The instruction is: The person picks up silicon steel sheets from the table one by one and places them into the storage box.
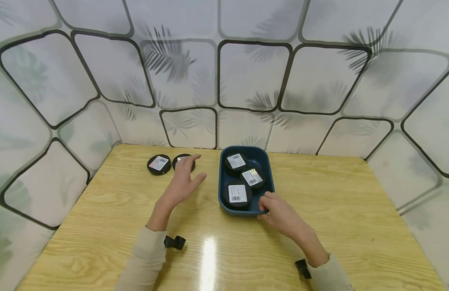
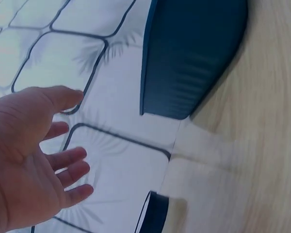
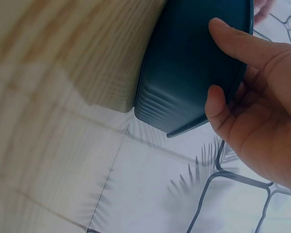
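A dark blue plastic bin (image 1: 262,161) stands on the table and holds 3 flat round black containers with white labels, among them a near one (image 1: 228,198). My right hand (image 1: 282,216) grips the bin's near right corner; in the right wrist view its thumb (image 3: 233,41) lies along the outer wall, with other fingers behind the rim. Left of the bin, my left hand (image 1: 181,184) is held with fingers extended and nothing in its grasp. Its fingertips overlap a round black container (image 1: 176,161) in the head view, partly hiding it. Beside that lies another labelled black container (image 1: 158,165).
The pale wooden table (image 1: 330,190) meets a patterned wall covering (image 1: 253,76) at its back edge and sides. Small black wrist devices sit by both cuffs, one at the left (image 1: 175,242) and one at the right (image 1: 303,268).
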Available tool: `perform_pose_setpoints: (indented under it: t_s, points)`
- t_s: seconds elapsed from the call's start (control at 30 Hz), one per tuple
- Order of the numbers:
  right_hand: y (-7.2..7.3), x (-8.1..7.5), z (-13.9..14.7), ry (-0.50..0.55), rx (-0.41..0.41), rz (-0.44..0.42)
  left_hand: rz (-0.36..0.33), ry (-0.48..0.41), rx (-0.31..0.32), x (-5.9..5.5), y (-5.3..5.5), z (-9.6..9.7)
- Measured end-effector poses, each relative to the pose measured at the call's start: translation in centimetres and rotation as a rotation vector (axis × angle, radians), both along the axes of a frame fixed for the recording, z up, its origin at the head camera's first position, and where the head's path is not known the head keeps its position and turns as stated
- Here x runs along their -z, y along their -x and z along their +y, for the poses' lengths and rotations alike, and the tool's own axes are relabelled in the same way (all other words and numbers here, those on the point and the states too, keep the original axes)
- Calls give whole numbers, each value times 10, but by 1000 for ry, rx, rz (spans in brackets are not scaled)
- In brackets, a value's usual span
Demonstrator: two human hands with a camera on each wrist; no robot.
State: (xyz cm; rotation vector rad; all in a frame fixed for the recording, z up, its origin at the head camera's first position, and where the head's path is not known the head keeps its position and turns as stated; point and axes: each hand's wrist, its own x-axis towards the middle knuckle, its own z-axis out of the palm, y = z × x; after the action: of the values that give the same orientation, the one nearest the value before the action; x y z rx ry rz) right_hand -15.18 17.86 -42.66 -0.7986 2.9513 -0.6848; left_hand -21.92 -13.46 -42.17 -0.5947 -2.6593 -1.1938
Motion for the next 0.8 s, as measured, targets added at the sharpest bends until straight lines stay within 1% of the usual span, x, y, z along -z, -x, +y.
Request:
perform_pose_setpoints:
  t_s: [0.07,0.27,0.33,0.4,0.5,0.63,0.8]
  points:
    - [0,0,0,-1,-1,6,-8,-10,-51,-1,3,-8]
    - [0,1,0,-3,0,10,-25,-17,-231,-2,12,-33]
    - [0,2,0,-4,1,11,-52,-12,-290,-2,14,-42]
    - [0,3,0,-7,2,12,-84,6,-344,1,17,-51]
    - [0,3,0,-9,3,13,-143,27,-414,5,19,-63]
    - [0,3,-1,-6,3,13,-210,40,-468,9,21,-76]
    - [1,3,0,-5,-5,25,-267,70,-487,14,26,-88]
